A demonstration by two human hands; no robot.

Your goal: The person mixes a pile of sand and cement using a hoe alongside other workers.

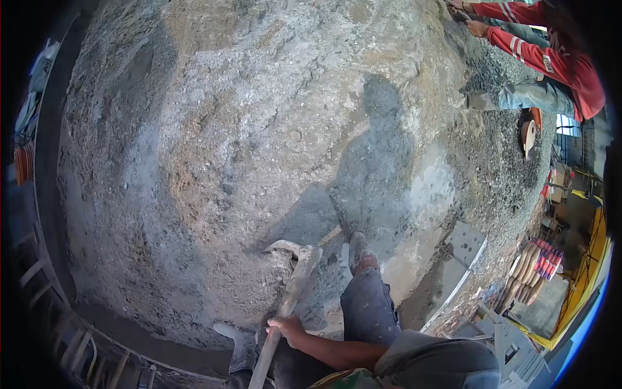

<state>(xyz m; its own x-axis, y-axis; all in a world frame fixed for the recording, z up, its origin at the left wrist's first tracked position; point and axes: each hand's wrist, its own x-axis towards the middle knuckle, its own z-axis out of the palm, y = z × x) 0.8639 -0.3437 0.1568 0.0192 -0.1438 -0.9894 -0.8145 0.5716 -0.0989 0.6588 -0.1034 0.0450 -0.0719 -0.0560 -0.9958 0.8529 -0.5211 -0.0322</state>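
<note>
My right hand (287, 329) is wrapped round the pale wooden handle of a hoe (293, 285) at the lower middle of the view. The handle slants up and away from me. Its head, caked with grey dust, rests on or just above the rough ground (240, 162) of gravel, sand and grey powder. My left hand is out of view. One of my boots (360, 249) stands right of the hoe head, and the other boot (234, 337) lies to the left of the handle. My shadow (376, 149) falls over the gravel ahead.
At the upper right a person in a red long-sleeved top (544, 48) bends forward, both hands together. Near them lies a round orange-and-white object (529, 136). A flat grey board (461, 249), stacked bags (532, 266) and a yellow-edged structure (586, 272) stand right. A dark border (48, 194) runs left.
</note>
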